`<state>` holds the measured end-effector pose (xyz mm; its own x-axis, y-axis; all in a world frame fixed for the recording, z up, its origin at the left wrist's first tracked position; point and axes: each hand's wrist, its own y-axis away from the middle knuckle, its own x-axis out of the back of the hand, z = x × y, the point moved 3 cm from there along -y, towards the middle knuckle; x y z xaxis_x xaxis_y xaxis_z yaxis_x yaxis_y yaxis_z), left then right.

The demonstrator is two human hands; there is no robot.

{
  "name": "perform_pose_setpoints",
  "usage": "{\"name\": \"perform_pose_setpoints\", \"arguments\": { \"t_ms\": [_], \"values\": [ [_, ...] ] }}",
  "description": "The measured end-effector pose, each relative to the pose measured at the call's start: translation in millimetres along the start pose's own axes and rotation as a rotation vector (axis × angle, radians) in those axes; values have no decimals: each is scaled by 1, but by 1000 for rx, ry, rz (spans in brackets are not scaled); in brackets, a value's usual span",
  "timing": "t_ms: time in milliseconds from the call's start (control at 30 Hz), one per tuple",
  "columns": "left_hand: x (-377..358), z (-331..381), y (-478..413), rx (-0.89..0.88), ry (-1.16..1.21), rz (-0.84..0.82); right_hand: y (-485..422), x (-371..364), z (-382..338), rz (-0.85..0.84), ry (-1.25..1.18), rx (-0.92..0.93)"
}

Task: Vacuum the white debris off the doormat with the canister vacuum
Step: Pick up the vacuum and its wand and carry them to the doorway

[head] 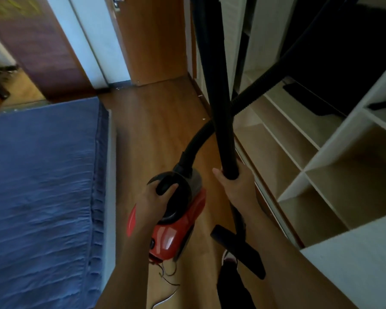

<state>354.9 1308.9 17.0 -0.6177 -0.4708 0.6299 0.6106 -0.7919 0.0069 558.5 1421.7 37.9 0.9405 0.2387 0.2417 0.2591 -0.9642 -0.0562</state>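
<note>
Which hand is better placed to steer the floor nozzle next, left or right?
Right, most likely. The right hand grips the black wand that leads down to the floor nozzle; the left hand is busy holding the red canister by its handle.

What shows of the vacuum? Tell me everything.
The vacuum is a small canister, glossy red plastic with a black top, over the wood floor beside the bed. The left hand grips its black handle. A ribbed black hose rises from its far end and crosses the wand held by the right hand. Thin cords trail from its near end. Whether it touches the floor is unclear.
</note>
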Motion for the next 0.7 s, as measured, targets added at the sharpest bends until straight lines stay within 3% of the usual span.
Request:
{"name": "perform_pose_setpoints", "arguments": {
  "t_ms": [333, 700],
  "values": [
    [-38, 33, -138, 125, -13, 187, -187, -9, -7, -142, -38, 16],
    [-37, 43, -252, 237, -49, 399, -321, -64, -4, -302, -14, 72]
  ]
}}
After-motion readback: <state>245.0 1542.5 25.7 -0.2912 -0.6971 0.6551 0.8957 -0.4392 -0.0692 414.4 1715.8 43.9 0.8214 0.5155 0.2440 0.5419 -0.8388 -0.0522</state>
